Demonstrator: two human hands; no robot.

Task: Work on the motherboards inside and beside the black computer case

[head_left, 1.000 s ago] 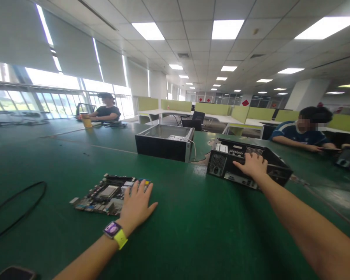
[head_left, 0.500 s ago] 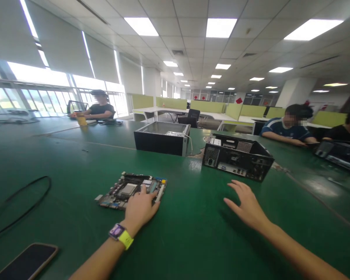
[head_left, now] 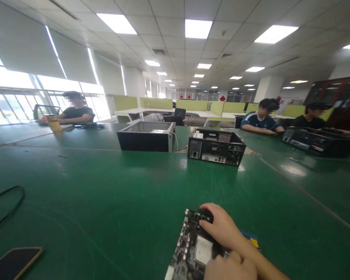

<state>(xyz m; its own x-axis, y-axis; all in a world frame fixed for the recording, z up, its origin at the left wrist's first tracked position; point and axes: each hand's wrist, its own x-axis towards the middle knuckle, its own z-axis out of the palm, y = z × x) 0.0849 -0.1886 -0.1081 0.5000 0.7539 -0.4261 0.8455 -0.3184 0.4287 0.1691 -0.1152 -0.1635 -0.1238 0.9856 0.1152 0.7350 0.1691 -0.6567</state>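
A motherboard [head_left: 189,241] with a pale square chip socket area at its middle is at the bottom of the view, tilted from the camera's line. My right hand [head_left: 220,225] grips its far edge, thumb on the near side and fingers over the edge. Lower down, my left hand [head_left: 230,268] lies over the board's near part with its fingers curled. The frame's bottom edge cuts that hand off, and its fingertips are hidden. A blue and yellow corner of the board shows beyond my right forearm.
Across the green table [head_left: 105,186] stand an open dark computer case [head_left: 146,142] and a black case [head_left: 216,149] with its rear ports facing me. A phone [head_left: 14,262] and a black cable [head_left: 14,202] lie at left. Several people sit around the table, one behind another case [head_left: 315,140].
The motherboard has come from the left-centre of the table to the lower right, near me, and turned. My right hand has taken hold of its edge. The camera has turned right.
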